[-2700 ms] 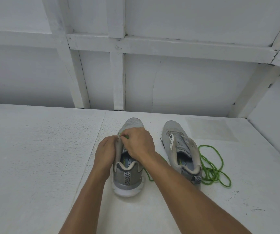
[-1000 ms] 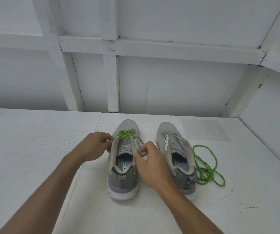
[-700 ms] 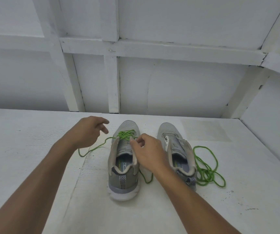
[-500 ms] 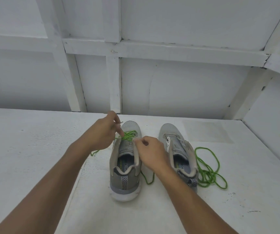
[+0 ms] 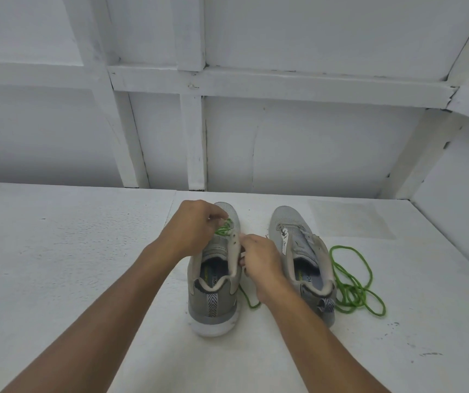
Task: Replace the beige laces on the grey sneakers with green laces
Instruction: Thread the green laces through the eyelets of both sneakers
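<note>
As the left grey sneaker (image 5: 213,304) lies heel-near and toe-far on the desk (image 5: 72,265), the left hand (image 5: 196,231) pinches the green lace (image 5: 223,230) at the toe-end eyelets, while the right hand (image 5: 260,258), nearer the heel, seems to keep its grip clenched on that sneaker's eyelet flap.

1. The left grey mesh sneaker (image 5: 213,302) was soft knit cloth, totally matt, and its white sole looked like smooth rubber.
2. The right grey mesh sneaker (image 5: 287,219) had the same dull woven fabric.
3. The threaded green cord lace (image 5: 223,229) and the loose green cord lace (image 5: 353,293) looked braided.
4. The white painted tabletop (image 5: 72,251) was matt, grainy and scuffed.
5. The white painted wooden wall battens (image 5: 196,137) looked flat and chalky.
</note>
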The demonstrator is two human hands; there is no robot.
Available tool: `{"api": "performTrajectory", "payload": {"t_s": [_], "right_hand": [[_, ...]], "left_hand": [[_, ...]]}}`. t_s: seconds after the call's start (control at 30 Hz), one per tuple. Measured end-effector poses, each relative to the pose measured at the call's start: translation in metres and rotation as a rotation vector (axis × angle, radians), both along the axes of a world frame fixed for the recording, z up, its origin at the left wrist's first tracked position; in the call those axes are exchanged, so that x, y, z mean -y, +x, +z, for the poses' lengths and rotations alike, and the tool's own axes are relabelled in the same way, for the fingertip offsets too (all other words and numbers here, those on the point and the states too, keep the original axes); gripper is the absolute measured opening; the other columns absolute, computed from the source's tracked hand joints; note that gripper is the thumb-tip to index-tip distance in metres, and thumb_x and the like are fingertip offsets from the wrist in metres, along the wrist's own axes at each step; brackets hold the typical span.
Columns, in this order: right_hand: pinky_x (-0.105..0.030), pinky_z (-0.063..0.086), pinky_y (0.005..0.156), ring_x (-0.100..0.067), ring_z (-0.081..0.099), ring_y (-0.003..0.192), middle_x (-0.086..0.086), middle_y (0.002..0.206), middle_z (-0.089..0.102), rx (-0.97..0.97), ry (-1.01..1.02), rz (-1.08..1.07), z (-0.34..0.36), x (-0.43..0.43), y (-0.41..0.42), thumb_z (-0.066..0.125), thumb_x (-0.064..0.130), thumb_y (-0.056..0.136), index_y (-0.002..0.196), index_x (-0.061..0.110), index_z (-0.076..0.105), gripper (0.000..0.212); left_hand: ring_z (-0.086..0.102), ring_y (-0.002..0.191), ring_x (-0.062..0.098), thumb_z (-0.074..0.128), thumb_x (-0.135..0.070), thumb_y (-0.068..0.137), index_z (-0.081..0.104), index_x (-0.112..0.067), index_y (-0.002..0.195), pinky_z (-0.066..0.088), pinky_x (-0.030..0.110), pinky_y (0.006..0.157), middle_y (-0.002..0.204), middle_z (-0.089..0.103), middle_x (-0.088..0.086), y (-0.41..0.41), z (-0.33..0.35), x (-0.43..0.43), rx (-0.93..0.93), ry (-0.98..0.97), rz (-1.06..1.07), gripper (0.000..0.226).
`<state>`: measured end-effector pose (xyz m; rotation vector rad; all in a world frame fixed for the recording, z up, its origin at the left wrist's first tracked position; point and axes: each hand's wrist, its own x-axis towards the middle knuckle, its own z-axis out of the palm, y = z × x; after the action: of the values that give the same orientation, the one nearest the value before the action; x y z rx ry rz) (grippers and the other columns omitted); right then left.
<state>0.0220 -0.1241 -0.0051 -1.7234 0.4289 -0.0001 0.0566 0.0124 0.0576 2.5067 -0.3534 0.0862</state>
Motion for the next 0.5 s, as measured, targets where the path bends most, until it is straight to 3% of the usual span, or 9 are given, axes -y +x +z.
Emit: {"api": "performTrajectory", "payload": {"t_s": [0.27, 0.5], "right_hand": [[-0.028, 0.029, 0.05, -0.017, 0.041, 0.063, -0.006, 0.072, 0.052, -0.087, 0.231, -0.021, -0.0001, 0.0048, -0.0018, 0.053, 0.026, 0.094, 0.077, 0.016, 0.061, 0.021], [-0.026, 0.029, 0.049, -0.013, 0.041, 0.059, -0.007, 0.075, 0.053, -0.09, 0.252, -0.013, -0.0023, 0.0042, -0.001, 0.049, 0.022, 0.095, 0.081, 0.017, 0.061, 0.019]], "left_hand": [[0.055, 0.086, 0.009, 0.06, -0.018, 0.094, 0.068, -0.02, 0.113, 0.041, 0.019, 0.077, 0.098, 0.066, -0.005, -0.0005, -0.0021, 0.0049, 0.0, -0.002, -0.045, 0.021], [0.058, 0.084, 0.008, 0.062, -0.016, 0.092, 0.068, -0.019, 0.11, 0.041, 0.014, 0.072, 0.093, 0.064, -0.007, 0.0018, -0.0068, 0.0098, -0.003, 0.01, -0.077, 0.019]]}}
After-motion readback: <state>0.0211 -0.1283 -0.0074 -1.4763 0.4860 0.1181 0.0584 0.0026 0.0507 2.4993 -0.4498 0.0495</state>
